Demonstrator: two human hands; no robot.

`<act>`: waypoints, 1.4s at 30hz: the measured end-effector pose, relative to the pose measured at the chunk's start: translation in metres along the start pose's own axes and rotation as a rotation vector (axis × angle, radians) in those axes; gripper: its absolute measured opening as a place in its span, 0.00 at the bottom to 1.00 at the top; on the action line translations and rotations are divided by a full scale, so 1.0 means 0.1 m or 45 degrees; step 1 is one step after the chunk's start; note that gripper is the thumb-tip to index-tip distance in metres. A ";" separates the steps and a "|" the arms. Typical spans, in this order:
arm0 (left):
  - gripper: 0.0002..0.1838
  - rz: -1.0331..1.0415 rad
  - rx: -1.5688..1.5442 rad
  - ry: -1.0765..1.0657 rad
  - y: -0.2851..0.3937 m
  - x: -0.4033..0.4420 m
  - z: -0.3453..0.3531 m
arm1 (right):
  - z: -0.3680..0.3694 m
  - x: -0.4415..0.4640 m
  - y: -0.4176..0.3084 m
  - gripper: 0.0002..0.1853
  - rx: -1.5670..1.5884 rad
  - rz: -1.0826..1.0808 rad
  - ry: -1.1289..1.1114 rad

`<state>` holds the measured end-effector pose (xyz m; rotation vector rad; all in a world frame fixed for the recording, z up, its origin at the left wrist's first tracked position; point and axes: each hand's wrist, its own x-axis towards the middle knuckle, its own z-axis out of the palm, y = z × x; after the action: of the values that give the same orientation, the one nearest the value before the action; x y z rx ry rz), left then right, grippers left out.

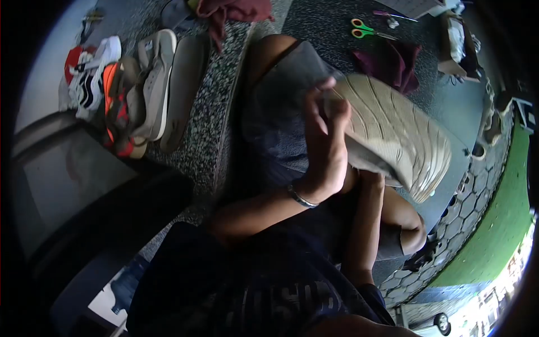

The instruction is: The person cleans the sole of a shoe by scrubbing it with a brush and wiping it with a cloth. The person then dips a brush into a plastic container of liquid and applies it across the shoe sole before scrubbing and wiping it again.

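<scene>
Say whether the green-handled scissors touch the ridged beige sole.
Apart. The head view shows bare speckled surface between the scissors and the sole.

Passable strip of speckled ledge btwn shoe row & bent L knee.
Red cloth blocks far end; maroon cloth & scissors obstruct dark slab beyond ridged sole.

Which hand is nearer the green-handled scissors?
Left. The left hand is raised on the body side of the scissors; the right hand is farther back, partly hidden by the tan shoe.
</scene>
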<state>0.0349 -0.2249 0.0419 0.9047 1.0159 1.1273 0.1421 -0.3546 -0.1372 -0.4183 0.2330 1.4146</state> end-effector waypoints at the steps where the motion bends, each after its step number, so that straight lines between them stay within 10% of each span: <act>1: 0.25 -0.079 0.032 -0.032 -0.12 -0.18 -0.10 | -0.06 -0.06 -0.06 0.29 0.258 0.008 -0.130; 4: 0.28 -0.074 0.141 -0.163 -0.50 -0.66 -0.43 | 0.28 -0.12 0.07 0.34 -1.190 -0.544 0.096; 12: 0.26 0.053 0.177 -0.288 -0.59 -0.53 -0.51 | 0.43 -0.15 0.12 0.42 -1.019 -0.539 0.046; 18: 0.25 -0.303 -0.006 -0.231 -0.18 -0.24 -0.29 | 0.51 -0.10 -0.01 0.34 -0.978 -0.486 0.176; 38: 0.28 -0.064 0.237 -0.337 -0.31 -0.79 -0.79 | 0.92 -0.15 0.10 0.12 -0.825 -0.443 0.422; 42: 0.29 0.076 0.512 -0.422 -0.40 -0.75 -0.91 | 0.51 -0.12 -0.11 0.28 -1.032 -0.259 0.414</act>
<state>-0.0502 -0.3002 -0.0095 1.4002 0.9569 0.7950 0.1470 -0.3449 -0.0845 -1.3049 -0.1373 1.1874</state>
